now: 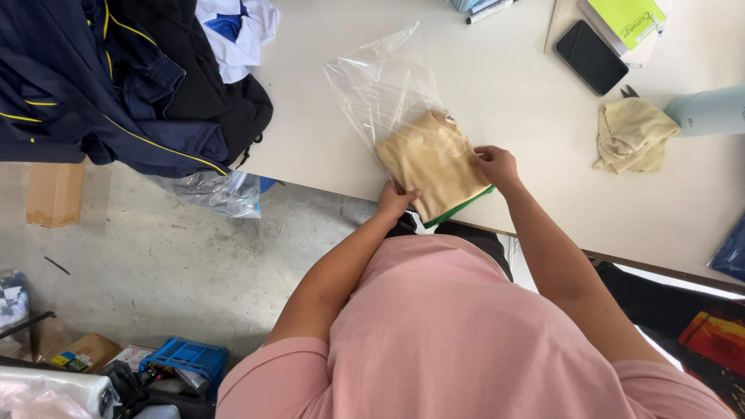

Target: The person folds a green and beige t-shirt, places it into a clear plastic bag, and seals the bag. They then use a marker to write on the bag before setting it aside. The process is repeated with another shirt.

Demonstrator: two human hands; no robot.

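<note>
Lying at the tabletop (528, 93) edge, half inside a clear bag (384, 81), the folded tan cloth (434, 163) looks light, soft and floppy. The left hand (396, 200) pinches its near corner and the right hand (497, 165) its side edge; the bag looks slippery, so the folded edges seem the best grip.

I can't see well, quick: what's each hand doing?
Left hand: gripping the near edge of the folded tan garment.
Right hand: gripping the garment's other side.

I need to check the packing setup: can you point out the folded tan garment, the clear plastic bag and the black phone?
folded tan garment (434, 159), head view, middle of the folded fabric.
clear plastic bag (380, 81), head view, empty upper part of the bag.
black phone (590, 57), head view, centre of its dark screen.
</note>
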